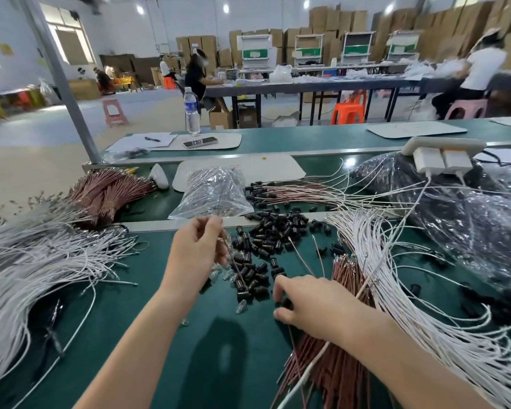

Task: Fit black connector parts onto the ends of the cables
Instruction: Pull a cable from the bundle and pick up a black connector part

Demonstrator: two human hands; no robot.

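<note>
Two bare hands are working over a green tabletop (165,261) strewn with cables. The left hand (196,249) is hovering raised above the surface, its thumb and fingers (210,228) pinching together on the upper end of a thin brown cable (233,259), which is hanging down slantwise so that its lower end is reaching into the black connector parts (275,231). Those parts are lying in a loose heap and scatter across the middle of the tabletop, between and just beyond the hands. The right hand (319,308) is resting low at the near edge of that scatter, its fingers curling downward with a black part (285,303) showing between thumb and forefinger, seemingly pinched. Under the right wrist a bundle of brown cables (337,376) is lying, and just beside it, fanning toward the right, a thick sheaf of white cables (410,305). Another mass of white cables (27,261) is spreading over the left side. Farther back, a tied brown bundle (109,190) is sitting at the left, a clear plastic bag (213,193) in the middle, and a row of cables with black ends fitted (278,191) just right of the bag. A water bottle (192,112) is standing upright on the far bench.
</note>
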